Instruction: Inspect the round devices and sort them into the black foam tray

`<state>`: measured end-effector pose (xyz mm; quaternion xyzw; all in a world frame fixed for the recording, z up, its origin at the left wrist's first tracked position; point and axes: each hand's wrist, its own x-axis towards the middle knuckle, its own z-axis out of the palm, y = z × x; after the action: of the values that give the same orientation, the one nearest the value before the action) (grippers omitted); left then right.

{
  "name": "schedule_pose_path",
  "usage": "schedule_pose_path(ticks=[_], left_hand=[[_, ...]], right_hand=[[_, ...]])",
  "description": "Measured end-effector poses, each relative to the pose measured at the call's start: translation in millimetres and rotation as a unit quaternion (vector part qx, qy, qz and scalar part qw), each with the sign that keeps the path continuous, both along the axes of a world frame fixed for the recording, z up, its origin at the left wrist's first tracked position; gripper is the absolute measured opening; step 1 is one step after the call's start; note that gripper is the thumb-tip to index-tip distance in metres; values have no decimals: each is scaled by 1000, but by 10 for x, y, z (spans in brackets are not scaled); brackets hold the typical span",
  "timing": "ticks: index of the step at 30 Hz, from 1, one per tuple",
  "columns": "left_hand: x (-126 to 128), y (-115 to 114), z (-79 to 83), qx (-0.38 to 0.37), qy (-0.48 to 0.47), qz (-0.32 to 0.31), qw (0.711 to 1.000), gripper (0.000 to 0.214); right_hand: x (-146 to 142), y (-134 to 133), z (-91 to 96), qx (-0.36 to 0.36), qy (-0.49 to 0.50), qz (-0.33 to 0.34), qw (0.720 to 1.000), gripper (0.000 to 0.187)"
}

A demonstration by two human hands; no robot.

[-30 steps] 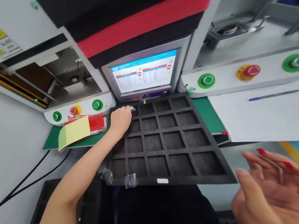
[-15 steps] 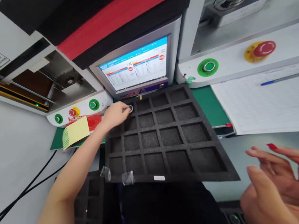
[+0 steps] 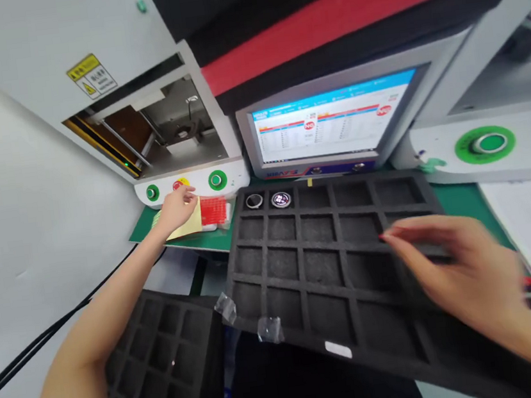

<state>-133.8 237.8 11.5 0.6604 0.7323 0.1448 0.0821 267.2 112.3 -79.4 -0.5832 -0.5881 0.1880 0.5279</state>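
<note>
Over the sticker sheet [image 3: 190, 226], left hand [image 3: 175, 208] — grip hidden, cannot tell; right hand [image 3: 462, 265] released on foam tray [image 3: 303, 265].

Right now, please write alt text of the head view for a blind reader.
A person's left hand touches a yellow sticker sheet while the right hand is open over a black foam tray. Two round parts sit in its far-left cells, before a monitor.

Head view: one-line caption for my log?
Left hand at yellow sticker sheet; right hand over black foam tray holding two round parts.
</note>
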Motion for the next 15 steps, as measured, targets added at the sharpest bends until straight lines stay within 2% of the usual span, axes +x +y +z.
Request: schedule_pose_path(ticks=[3,6,11,13,15], left_hand=[[-84,338,52,27,-11,10,1000,24],[-152,756,147,67,-28,26,997,25],[-290,1491,364,114,-105,52,986,35],[-288,1712,427,110,-160,61,979,31],[-193,1844,417,93,-239,57,965,28]], right_hand=[[-305,554,-18,-22,62,100,993,35],[-470,878,-145,-35,75,110,990,49],[-511,1006,-220,-65,77,92,991,54],[-506,1012,-210,-82,82,81,990,47],[-506,1017,-201,-68,86,86,990,35]])
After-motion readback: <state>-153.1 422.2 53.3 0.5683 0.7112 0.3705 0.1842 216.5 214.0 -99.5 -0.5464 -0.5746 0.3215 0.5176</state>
